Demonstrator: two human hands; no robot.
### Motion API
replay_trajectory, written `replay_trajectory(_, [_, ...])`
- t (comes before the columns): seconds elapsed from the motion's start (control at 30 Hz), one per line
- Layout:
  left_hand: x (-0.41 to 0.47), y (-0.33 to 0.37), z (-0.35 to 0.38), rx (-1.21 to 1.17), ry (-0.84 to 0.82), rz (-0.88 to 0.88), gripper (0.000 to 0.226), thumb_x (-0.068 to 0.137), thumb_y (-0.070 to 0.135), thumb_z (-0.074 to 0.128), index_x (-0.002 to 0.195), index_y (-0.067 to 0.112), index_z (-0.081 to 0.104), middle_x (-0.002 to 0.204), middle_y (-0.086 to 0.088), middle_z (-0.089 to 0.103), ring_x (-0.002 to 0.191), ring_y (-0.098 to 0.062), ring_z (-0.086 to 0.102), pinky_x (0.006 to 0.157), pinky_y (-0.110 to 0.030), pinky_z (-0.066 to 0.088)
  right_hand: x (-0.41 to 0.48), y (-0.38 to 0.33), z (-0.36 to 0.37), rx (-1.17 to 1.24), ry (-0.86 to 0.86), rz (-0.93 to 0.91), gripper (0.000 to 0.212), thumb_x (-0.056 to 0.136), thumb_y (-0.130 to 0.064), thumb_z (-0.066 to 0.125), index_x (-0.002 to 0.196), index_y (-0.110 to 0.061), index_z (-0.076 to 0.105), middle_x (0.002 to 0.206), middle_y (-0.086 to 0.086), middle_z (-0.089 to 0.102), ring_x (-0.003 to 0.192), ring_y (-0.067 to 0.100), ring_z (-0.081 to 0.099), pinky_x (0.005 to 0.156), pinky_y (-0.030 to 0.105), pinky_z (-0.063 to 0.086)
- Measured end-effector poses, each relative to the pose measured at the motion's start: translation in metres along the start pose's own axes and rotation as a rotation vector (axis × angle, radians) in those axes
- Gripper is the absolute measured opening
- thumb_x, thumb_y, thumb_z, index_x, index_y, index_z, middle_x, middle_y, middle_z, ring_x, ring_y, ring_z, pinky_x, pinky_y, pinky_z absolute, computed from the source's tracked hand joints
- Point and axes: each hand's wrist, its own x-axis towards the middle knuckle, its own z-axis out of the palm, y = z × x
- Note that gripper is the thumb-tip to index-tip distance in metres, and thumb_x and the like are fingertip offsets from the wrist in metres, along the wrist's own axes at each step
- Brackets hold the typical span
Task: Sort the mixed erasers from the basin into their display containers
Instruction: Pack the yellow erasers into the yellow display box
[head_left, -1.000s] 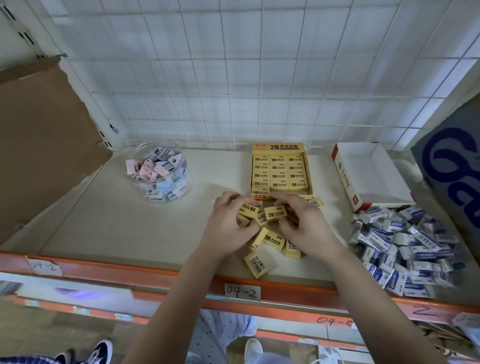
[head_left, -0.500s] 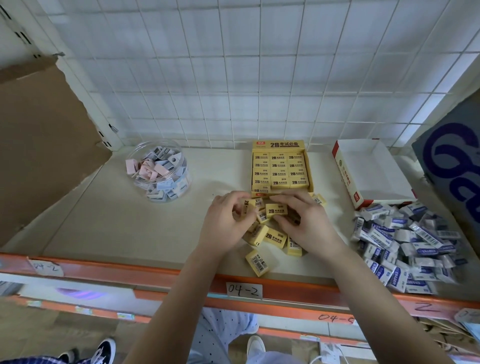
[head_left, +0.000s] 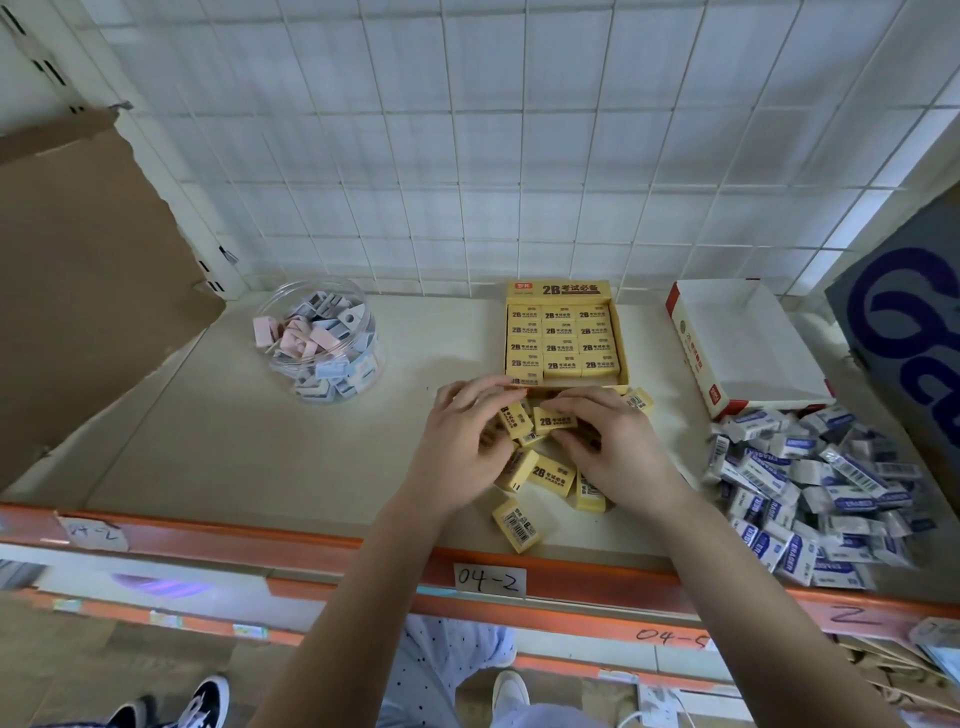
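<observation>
Erasers in yellow 2B sleeves (head_left: 553, 475) lie in a loose heap at the centre of the frame, on the pale shelf (head_left: 260, 441), just in front of the yellow display box (head_left: 558, 290), whose tray holds neat rows of the same kind. Both hands work over the heap: the left hand (head_left: 462, 441) curls its fingers round a tilted yellow eraser (head_left: 516, 418), and the right hand (head_left: 618, 447) pinches a level yellow eraser (head_left: 555, 420) between thumb and forefinger, the two pieces almost touching. One stray yellow eraser (head_left: 517, 525) sits barcode-up near the orange shelf edge (head_left: 208, 540). At right, a heap of blue-and-white erasers (head_left: 810, 483) lies in front of a white red-trimmed box (head_left: 696, 358). At upper left stands a clear round tub (head_left: 319, 340) of pink and pale blue erasers.
</observation>
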Motion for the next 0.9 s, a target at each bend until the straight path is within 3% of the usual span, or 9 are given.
replay_trajectory(0.13, [-0.001, -0.001, 0.0, 0.018, 0.063, -0.038, 0.034, 0.074, 0.023, 0.059, 0.108, 0.022, 0.063, 0.119, 0.011, 0.052, 0.11, -0.01, 0.034, 0.092, -0.026, 0.031, 0.0, -0.002, -0.002, -0.009, -0.001, 0.016, 0.036, 0.078, -0.002, 0.07, 0.114, -0.008, 0.067, 0.112, 0.006, 0.064, 0.108, 0.023, 0.057, 0.095, 0.025, 0.039])
replay_trajectory(0.3, [-0.001, 0.005, -0.006, 0.01, -0.011, -0.077, 0.028, 0.078, 0.022, 0.068, 0.105, 0.023, 0.062, 0.105, 0.012, 0.059, 0.1, -0.01, 0.045, 0.093, -0.037, 0.04, 0.001, -0.004, -0.012, 0.039, 0.006, 0.06, 0.039, 0.079, -0.006, 0.071, 0.117, -0.014, 0.066, 0.118, -0.002, 0.061, 0.107, 0.002, 0.049, 0.093, -0.001, 0.029])
replay_trajectory(0.43, [0.012, 0.012, -0.019, 0.103, -0.117, -0.031, 0.035, 0.079, 0.03, 0.067, 0.113, 0.026, 0.065, 0.112, 0.01, 0.061, 0.105, -0.011, 0.046, 0.098, -0.038, 0.038, 0.009, -0.007, -0.029, 0.023, 0.003, 0.1, 0.038, 0.081, -0.007, 0.069, 0.117, -0.017, 0.065, 0.112, -0.009, 0.059, 0.1, 0.001, 0.052, 0.087, 0.003, 0.035])
replay_trajectory(0.6, [0.056, 0.034, -0.038, 0.072, -0.049, 0.046, 0.036, 0.08, 0.038, 0.068, 0.115, 0.032, 0.064, 0.117, 0.015, 0.064, 0.11, -0.012, 0.053, 0.101, -0.04, 0.039, 0.034, 0.0, -0.065, -0.01, 0.043, 0.18, 0.017, 0.083, -0.007, 0.067, 0.099, -0.013, 0.07, 0.099, -0.008, 0.061, 0.089, 0.01, 0.061, 0.087, 0.019, 0.05])
replay_trajectory(0.77, [0.09, 0.048, -0.022, 0.133, -0.321, -0.046, 0.04, 0.077, 0.032, 0.075, 0.116, 0.027, 0.066, 0.123, 0.008, 0.063, 0.116, -0.012, 0.056, 0.106, -0.038, 0.039, 0.055, 0.01, -0.067, -0.144, -0.172, 0.231, 0.018, 0.084, -0.01, 0.066, 0.102, -0.014, 0.069, 0.102, -0.001, 0.062, 0.093, 0.014, 0.061, 0.087, 0.023, 0.048])
replay_trajectory(0.9, [0.098, 0.047, -0.018, 0.137, -0.438, -0.065, 0.036, 0.08, 0.028, 0.073, 0.115, 0.019, 0.068, 0.123, 0.003, 0.064, 0.113, -0.014, 0.058, 0.103, -0.031, 0.04, 0.056, 0.014, -0.063, -0.245, -0.227, 0.209, 0.022, 0.084, -0.008, 0.065, 0.106, -0.013, 0.068, 0.107, 0.003, 0.064, 0.096, 0.017, 0.06, 0.088, 0.028, 0.048])
